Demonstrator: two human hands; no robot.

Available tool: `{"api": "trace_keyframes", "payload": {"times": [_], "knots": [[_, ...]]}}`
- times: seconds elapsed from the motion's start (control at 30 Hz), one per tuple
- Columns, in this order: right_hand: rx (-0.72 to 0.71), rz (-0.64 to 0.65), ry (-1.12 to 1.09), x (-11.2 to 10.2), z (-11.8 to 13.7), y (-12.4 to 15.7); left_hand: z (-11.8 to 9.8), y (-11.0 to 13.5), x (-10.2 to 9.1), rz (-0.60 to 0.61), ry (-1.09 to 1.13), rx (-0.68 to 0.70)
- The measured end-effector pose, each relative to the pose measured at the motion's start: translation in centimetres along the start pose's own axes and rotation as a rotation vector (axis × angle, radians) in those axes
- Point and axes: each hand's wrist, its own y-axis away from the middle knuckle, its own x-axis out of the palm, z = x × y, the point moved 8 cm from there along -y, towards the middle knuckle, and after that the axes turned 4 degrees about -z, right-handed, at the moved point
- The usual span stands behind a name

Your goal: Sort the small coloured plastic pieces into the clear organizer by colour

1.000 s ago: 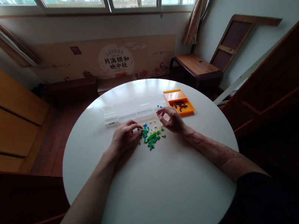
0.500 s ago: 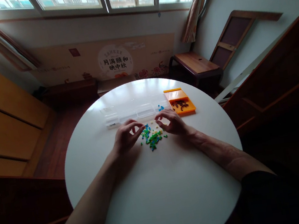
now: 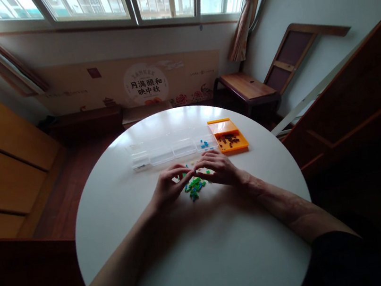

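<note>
My left hand (image 3: 171,184) is closed in a pinch above the pile of small green and blue toy bricks (image 3: 195,187). Opposite it, my right hand (image 3: 217,167) also pinches, and the fingertips of both hands meet over the pile. What lies between them is too small to make out, though a speck of dark blue shows there. My fingers partly hide the pile and a few pale yellow pieces behind it.
Behind my hands lies a clear divided plastic box (image 3: 161,153), with several blue pieces (image 3: 204,144) in its right compartment. Beside it an orange box (image 3: 242,146) holds several dark brown pieces. Everything rests on a round white table (image 3: 206,246).
My hands have come together, so that their fingertips now touch over the pile. The right hand moved left and the left hand moved right. The view has tilted slightly.
</note>
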Motion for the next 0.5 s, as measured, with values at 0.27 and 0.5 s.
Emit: {"api": "trace_keyframes", "payload": {"times": [0.27, 0.5], "knots": [[0.306, -0.283, 0.195, -3.6, -4.7, -0.1, -2.3, 0.3, -0.2, 0.269, -0.430, 0.233], [0.485, -0.165, 0.346, -3.9, -8.6, -0.6, -1.2, -0.8, -0.6, 0.462, -0.553, 0.286]]}}
